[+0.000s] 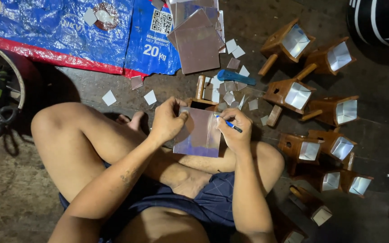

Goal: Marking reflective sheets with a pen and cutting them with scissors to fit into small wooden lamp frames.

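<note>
Seated cross-legged on the floor (19,198). Left hand (167,120) closed on the upper left edge of a mirror sheet (199,135) at frame centre, resting over the knees. Right hand (235,130) clenched around a blue pen (228,123), tip touching the sheet's upper right. Wooden boxes (293,92) with mirrored insides scattered right; cut mirror scraps (230,90) and a blue cutter (235,77) above centre.
</note>
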